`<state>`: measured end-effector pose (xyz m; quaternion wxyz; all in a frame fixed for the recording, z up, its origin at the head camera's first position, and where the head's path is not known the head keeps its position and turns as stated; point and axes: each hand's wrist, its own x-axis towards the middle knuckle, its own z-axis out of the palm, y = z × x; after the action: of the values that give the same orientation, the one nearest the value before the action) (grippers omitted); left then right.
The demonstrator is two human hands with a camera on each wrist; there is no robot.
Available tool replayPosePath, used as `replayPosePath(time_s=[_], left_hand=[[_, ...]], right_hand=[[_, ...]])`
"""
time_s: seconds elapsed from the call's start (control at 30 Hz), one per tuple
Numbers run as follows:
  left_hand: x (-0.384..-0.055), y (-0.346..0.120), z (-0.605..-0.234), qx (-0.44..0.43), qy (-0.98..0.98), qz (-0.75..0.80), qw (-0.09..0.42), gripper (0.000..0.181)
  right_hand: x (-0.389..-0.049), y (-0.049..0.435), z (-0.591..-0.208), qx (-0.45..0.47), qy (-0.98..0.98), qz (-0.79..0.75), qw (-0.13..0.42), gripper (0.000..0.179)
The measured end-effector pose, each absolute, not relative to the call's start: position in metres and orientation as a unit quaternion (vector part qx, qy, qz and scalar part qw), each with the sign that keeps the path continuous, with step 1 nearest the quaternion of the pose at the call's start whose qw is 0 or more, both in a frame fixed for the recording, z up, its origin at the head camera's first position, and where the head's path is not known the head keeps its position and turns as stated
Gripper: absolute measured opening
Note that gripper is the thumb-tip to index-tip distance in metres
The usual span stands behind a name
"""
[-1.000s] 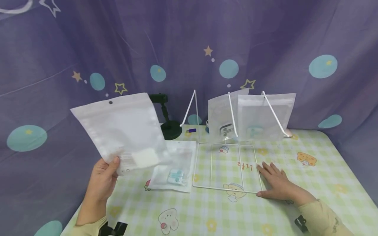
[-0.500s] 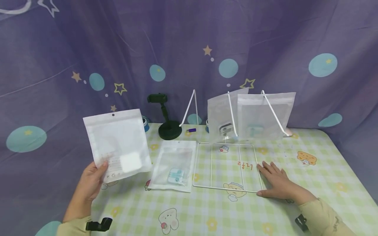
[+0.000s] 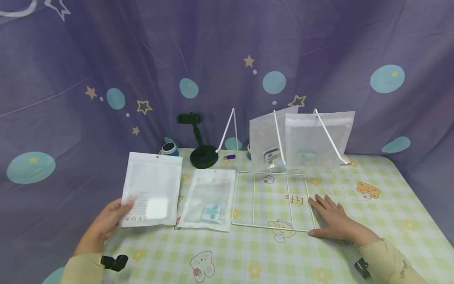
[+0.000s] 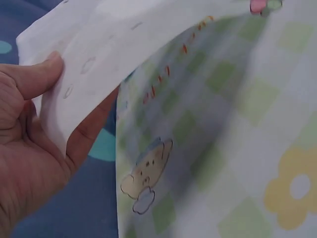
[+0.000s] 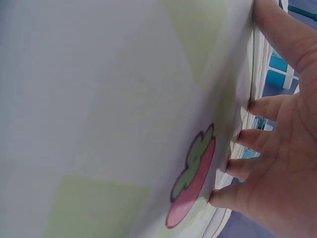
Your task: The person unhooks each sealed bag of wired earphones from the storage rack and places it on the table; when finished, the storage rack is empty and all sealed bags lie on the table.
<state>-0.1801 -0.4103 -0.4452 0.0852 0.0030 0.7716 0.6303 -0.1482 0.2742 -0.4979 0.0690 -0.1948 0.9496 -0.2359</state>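
My left hand [image 3: 108, 219] pinches the lower left edge of a white zip pouch [image 3: 150, 185], thumb on top and fingers beneath. In the left wrist view the pouch [image 4: 99, 59] slants over the tablecloth, its underside partly hidden. Beside it a second pouch [image 3: 209, 197], with teal-and-white earphones [image 3: 211, 213] showing through, lies flat. My right hand [image 3: 335, 221] rests on the tablecloth with spread fingers, fingertips right at the side of a white wire rack [image 3: 273, 228]. Two pouches hang on the rack's hooks: one with dark-cased earphones [image 3: 272, 156], one with teal contents [image 3: 319, 138].
A black phone stand [image 3: 204, 156] is at the back, near a blue-and-white jar [image 3: 170, 149] and a small purple USB stick [image 3: 229, 157]. The rack's left arm [image 3: 227, 130] rises bare. Behind the checked tablecloth [image 3: 283, 260] hangs a purple curtain [image 3: 220, 47].
My left hand has lowered the pouch toward the table's left side and turned it more upright, uncovering the flat pouch, phone stand and jar. My right hand has stayed put.
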Motion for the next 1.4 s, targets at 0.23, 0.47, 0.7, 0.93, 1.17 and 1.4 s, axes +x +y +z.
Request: replayPosePath(time_s=[0.23,0.47,0.7,0.93,1.17,1.4], left_hand=[[-0.195,-0.414,-0.453,-0.055,0.816,0.561,0.132,0.061],[-0.209,-0.417,-0.465,-0.075,0.825,0.537,0.159,0.064],[-0.214,-0.417,-0.479,-0.077,0.84,0.505,0.18,0.064],[-0.216,-0.41,-0.484,-0.106,0.852,0.486,0.163,0.062],[-0.219,-0.401,-0.482,-0.098,0.884,0.436,0.14,0.064],[-0.22,-0.401,-0.47,-0.085,0.949,0.284,0.106,0.07]], right_hand=[[-0.148,0.275,-0.501,-0.195,0.95,-0.236,0.065,0.106],[-0.149,0.276,-0.503,-0.194,0.95,-0.234,0.065,0.106],[-0.148,0.275,-0.501,-0.192,0.949,-0.24,0.069,0.105],[-0.148,0.274,-0.499,-0.195,0.948,-0.243,0.067,0.104],[-0.149,0.274,-0.499,-0.193,0.948,-0.242,0.068,0.104],[-0.148,0.275,-0.499,-0.191,0.947,-0.247,0.071,0.104]])
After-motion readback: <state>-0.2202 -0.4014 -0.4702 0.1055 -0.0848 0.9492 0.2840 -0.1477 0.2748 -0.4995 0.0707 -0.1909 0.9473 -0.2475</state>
